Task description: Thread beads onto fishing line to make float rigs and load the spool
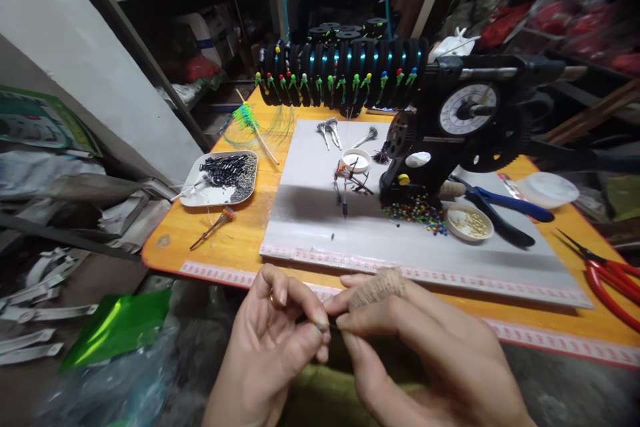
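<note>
Low in the middle of the head view, my left hand (280, 347) pinches something tiny and greenish between thumb and index finger; its shape is too small to make out. Close beside it on the right, my right hand (425, 347) has its thumb and fingertips pressed together, with what they hold hidden. Tan tape (377, 289) wraps one finger of that hand. Both hands are in front of the table's near edge. Beyond them a grey board (310, 213) lies on the yellow table (175, 233).
A black machine (415, 147) with rings and coloured beads stands over the board. Around it are loose beads (415, 210), a dish of gold pieces (469, 223), blue-black pliers (500, 207) and red-handled scissors (605, 280). A white tray (190, 197) of black parts is at left.
</note>
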Available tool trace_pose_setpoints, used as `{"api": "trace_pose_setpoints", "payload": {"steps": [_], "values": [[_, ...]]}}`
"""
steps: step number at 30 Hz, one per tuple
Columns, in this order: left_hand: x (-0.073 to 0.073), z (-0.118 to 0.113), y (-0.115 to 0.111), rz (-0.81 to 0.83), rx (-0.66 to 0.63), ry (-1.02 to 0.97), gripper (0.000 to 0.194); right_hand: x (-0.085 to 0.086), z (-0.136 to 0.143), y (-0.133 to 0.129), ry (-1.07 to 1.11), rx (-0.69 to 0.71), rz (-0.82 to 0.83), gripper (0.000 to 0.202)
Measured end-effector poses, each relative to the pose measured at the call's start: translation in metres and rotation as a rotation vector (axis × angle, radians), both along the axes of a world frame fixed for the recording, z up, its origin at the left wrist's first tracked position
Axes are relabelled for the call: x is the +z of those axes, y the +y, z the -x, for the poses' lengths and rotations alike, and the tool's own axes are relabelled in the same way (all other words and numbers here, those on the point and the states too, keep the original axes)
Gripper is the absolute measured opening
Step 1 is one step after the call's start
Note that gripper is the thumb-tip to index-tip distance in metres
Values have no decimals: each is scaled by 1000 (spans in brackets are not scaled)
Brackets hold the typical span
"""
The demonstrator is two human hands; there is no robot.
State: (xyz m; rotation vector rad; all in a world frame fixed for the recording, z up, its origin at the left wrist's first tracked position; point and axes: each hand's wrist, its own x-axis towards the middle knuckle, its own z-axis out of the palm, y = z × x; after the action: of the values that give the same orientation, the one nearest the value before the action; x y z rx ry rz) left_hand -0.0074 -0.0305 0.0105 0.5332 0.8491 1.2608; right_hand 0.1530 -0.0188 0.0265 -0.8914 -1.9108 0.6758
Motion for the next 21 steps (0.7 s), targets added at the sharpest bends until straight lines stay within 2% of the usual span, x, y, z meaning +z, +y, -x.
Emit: {"api": "trace_pose_setpoints", "payload": {"steps": [8,21], "values": [[0,-3,-1,-52,86,76,45,8,-2,-3,-66,4,12,22],[-3,0,-3,-46,75,149,46,12,0,-1,-135,-16,7,21]]}}
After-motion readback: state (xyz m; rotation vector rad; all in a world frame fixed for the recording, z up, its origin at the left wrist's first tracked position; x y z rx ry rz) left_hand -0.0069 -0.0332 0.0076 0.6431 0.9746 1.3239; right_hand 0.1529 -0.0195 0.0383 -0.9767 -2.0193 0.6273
